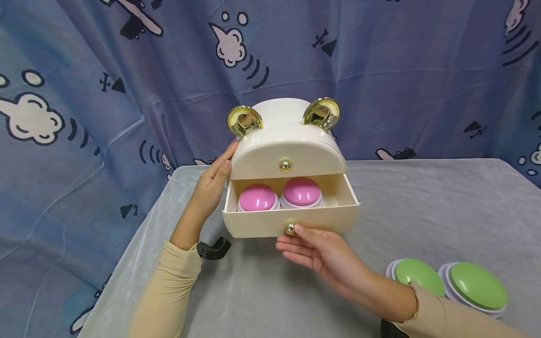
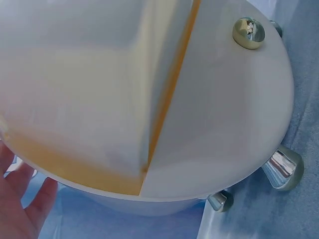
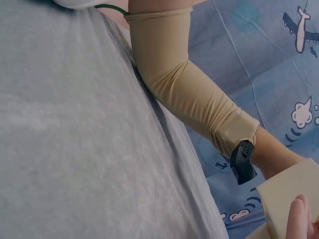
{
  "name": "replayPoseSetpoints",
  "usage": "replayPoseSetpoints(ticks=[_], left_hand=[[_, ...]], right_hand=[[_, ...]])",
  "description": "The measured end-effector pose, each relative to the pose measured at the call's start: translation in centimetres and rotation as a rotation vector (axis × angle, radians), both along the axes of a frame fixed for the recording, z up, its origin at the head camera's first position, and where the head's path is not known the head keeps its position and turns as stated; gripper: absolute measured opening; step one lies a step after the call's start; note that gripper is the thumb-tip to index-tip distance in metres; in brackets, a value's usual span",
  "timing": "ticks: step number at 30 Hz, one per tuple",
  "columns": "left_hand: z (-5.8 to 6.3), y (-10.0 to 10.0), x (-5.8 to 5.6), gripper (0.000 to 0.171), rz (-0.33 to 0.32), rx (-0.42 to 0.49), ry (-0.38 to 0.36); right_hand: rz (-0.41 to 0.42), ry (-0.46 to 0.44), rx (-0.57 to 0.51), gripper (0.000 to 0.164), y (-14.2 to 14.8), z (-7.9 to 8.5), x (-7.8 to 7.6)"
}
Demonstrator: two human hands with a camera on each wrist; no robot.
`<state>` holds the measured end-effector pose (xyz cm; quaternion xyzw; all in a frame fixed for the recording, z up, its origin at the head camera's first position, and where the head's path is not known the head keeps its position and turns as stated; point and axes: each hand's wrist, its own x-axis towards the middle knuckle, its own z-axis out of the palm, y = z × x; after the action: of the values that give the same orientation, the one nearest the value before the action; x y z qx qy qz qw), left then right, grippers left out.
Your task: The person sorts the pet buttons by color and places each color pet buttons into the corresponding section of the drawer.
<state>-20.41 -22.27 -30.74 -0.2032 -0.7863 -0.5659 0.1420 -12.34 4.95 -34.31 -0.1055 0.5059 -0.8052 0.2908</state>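
Note:
A white rounded box [image 1: 289,150] with gold ears stands on the table, its lower drawer [image 1: 258,223] pulled out. Inside that drawer sit two pink domed push lights or buttons [image 1: 258,197] with white rims. My left hand [image 1: 213,183] rests along the box's left side with fingers extended; its fingertips also show at the lower left in the left wrist view. At the drawer's front, my right hand [image 1: 321,253] pinches the gold knob [image 1: 289,228] with the thumb, the other fingers lying below. An upper drawer front with its own gold knob [image 1: 285,165] is closed.
Two green domed buttons with white rims [image 1: 477,285] lie on the grey cloth-covered table [image 1: 422,206] at the right, one partly behind my right forearm. A blue patterned curtain [image 1: 380,56] hangs behind the table. Gold feet [image 2: 283,169] show under the box.

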Motion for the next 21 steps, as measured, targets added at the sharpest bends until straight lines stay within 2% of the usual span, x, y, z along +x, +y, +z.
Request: replayPoseSetpoints(ticks=[8,15,21], left_hand=[[-0.1,-0.1,0.0,0.045,0.011,-0.012,0.002],[0.1,0.0,0.1,0.045,0.013,-0.017,-0.006],[0.1,0.0,0.2,0.045,0.014,-0.022,-0.014]], right_hand=[[-0.044,-0.005,0.034,0.028,-0.4,0.6,-0.9],[-0.047,0.007,0.031,0.036,-0.6,0.7,-1.9],[-0.054,0.023,0.038,0.035,-0.9,0.7,-2.7]])
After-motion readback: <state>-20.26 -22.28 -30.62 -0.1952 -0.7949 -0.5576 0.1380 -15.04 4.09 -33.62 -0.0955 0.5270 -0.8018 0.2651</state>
